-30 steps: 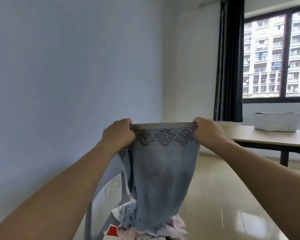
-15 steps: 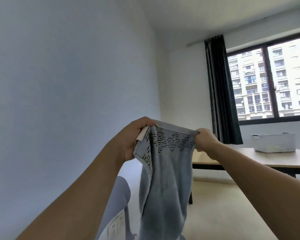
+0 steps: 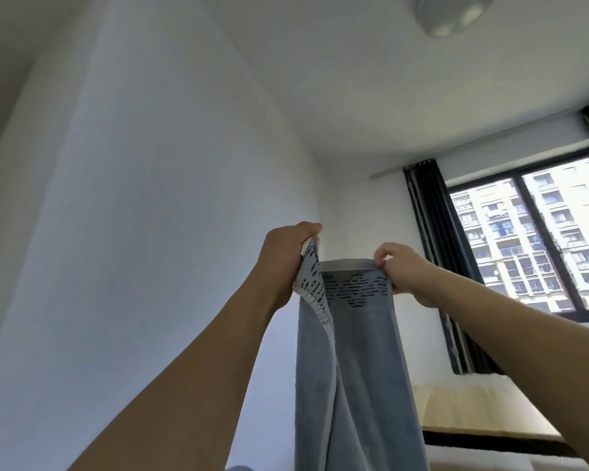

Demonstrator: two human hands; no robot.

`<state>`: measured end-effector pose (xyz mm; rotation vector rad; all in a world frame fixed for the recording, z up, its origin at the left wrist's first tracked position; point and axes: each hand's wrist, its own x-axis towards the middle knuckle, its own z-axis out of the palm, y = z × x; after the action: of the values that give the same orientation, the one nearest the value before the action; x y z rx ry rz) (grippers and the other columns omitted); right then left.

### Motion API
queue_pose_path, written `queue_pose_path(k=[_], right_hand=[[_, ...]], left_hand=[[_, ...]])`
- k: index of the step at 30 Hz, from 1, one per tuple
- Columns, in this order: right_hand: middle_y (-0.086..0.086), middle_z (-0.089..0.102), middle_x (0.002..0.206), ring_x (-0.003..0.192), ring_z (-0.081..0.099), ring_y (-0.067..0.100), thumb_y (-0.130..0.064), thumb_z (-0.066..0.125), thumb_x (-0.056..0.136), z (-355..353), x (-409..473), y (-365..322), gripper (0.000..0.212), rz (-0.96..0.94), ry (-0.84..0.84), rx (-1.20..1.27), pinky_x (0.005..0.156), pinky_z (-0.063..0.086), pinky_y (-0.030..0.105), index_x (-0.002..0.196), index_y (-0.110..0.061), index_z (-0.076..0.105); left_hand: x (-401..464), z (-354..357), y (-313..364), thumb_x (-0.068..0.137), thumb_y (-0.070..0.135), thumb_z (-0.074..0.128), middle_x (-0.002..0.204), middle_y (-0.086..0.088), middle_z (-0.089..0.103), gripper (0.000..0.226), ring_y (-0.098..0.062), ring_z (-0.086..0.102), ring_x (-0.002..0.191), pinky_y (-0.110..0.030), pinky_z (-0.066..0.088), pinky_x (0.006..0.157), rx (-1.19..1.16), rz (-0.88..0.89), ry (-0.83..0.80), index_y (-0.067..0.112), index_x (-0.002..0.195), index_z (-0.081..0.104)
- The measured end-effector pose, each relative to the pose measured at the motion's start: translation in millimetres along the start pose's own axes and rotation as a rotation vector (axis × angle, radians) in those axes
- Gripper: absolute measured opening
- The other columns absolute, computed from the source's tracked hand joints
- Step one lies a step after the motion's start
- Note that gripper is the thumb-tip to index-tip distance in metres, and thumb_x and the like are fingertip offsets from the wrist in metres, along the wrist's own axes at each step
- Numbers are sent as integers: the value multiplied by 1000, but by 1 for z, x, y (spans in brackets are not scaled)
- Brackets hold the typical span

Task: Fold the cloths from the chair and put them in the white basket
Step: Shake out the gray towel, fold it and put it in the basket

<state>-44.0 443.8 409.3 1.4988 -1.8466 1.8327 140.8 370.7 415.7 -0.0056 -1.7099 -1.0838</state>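
A long grey-blue towel (image 3: 361, 368) with a dark dashed diamond pattern near its white top hem hangs straight down in front of me. My left hand (image 3: 283, 256) grips its top left corner, raised high, with that edge folded toward me. My right hand (image 3: 402, 270) pinches the top right corner at about the same height. The towel's lower end runs out of the frame at the bottom. The chair and the white basket are out of view.
A pale wall fills the left side. A wooden table (image 3: 470, 413) with a dark frame stands at lower right, below a window (image 3: 538, 239) with a dark curtain (image 3: 436, 253). A ceiling lamp (image 3: 453, 11) is at top right.
Both hands have lifted the towel higher and the view has tilted up toward the ceiling. The pile on the chair and the white basket on the table have dropped out of view.
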Motion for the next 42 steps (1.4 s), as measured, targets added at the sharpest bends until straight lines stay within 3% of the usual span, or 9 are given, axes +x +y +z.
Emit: queue_pose_path(k=[5, 9, 14, 20, 24, 28, 33, 38, 42], right_hand=[[10, 61, 78, 68, 57, 20, 10, 36, 84, -15, 2, -67, 34, -107, -102, 30, 63, 51, 28, 69, -8, 61], [10, 57, 77, 69, 55, 22, -5, 44, 86, -24, -4, -98, 15, -112, -204, 341, 68, 50, 33, 80, -4, 57], [16, 65, 94, 91, 61, 28, -56, 51, 88, -32, -6, -112, 57, -181, -312, 273, 86, 50, 36, 101, -2, 65], [14, 69, 95, 85, 63, 20, -26, 65, 88, -34, -12, -125, 39, -339, -240, 152, 88, 52, 36, 105, 9, 63], [7, 64, 81, 74, 57, 15, -27, 60, 93, -39, -19, -134, 27, -390, -179, 99, 72, 45, 28, 94, -1, 64], [9, 67, 87, 79, 60, 15, -28, 57, 94, -42, -26, -141, 33, -414, -167, 56, 80, 46, 30, 97, 5, 63], [6, 65, 87, 81, 60, 15, -28, 51, 97, -38, -36, -153, 27, -417, -243, 97, 85, 47, 32, 96, -4, 61], [1, 49, 72, 66, 46, 10, -23, 42, 99, -36, -45, -165, 23, -435, -180, 82, 63, 36, 25, 81, -12, 50], [6, 57, 83, 75, 53, 15, -28, 45, 100, -42, -42, -160, 24, -403, -184, 75, 69, 40, 26, 92, -8, 55]], left_hand=[[26, 0, 40, 92, 19, 49, 67, -4, 49, 26, -21, 45, 66, -32, 40, 63, 356, 120, 27, 15, 67, 51], [38, -1, 59, 74, 27, 53, 79, 9, 64, 13, -20, 58, 91, -48, 43, 98, 526, 259, 70, 26, 68, 63], [40, 2, 76, 88, 24, 56, 95, 14, 66, 8, -12, 57, 95, -37, 32, 97, 617, 353, 242, 29, 91, 63], [34, 8, 96, 89, 24, 52, 92, 15, 63, 11, -13, 56, 97, -31, 20, 82, 645, 398, 408, 30, 86, 60], [24, 2, 113, 82, 28, 58, 83, 17, 64, 14, -4, 52, 85, -31, 27, 92, 660, 321, 229, 28, 79, 71], [9, -9, 130, 70, 32, 73, 88, -4, 73, 24, -22, 66, 85, -39, 50, 90, 672, 115, -51, 13, 83, 76], [0, -21, 140, 79, 23, 66, 96, -10, 74, 21, -29, 68, 94, -45, 51, 94, 571, -13, -126, 7, 91, 74], [2, -28, 128, 88, 33, 41, 85, 2, 60, 19, -21, 52, 91, -41, 26, 91, 1292, 293, 73, 20, 85, 54], [3, -41, 120, 95, 33, 36, 89, 4, 66, 20, -13, 49, 92, -35, 19, 91, 1272, 349, 66, 29, 101, 54]])
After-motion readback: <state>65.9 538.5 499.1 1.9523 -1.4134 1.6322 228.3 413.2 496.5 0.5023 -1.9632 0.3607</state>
